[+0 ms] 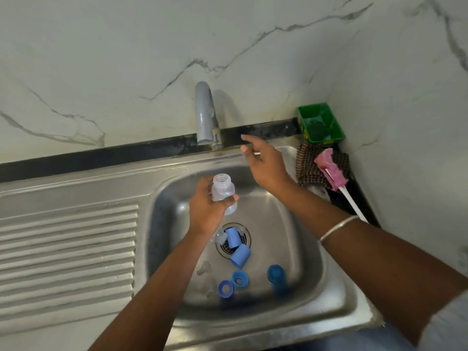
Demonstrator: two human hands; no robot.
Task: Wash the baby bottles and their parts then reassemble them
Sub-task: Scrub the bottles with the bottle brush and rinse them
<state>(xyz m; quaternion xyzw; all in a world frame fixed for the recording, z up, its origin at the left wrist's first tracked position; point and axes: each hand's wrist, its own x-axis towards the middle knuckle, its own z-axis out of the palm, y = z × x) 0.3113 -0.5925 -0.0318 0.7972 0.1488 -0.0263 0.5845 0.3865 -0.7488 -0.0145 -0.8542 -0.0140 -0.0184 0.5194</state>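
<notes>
Both forearms were bare to the elbow. Right wrist carried one thin, pale metallic bangle [338,228]. A light grey sleeve [448,325] edge showed at the right upper arm. Left arm bore no jewellery. Fingernails looked short, pale at the tips.

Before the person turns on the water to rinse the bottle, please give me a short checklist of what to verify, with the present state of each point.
1. Bottle held securely: ok, the left hand grips its body.
2. Bottle open for rinsing: ok, no cap on the threaded neck.
3. Bottle under the faucet spout: not ok, it is nearer the camera, over the basin.
4. Right hand free for the tap: ok, open, holding nothing, reaching toward the faucet base.
5. Water running: cannot tell, no stream is visible.
6. Other parts gathered: ok, the blue caps and blue rings lie in the sink.
</notes>
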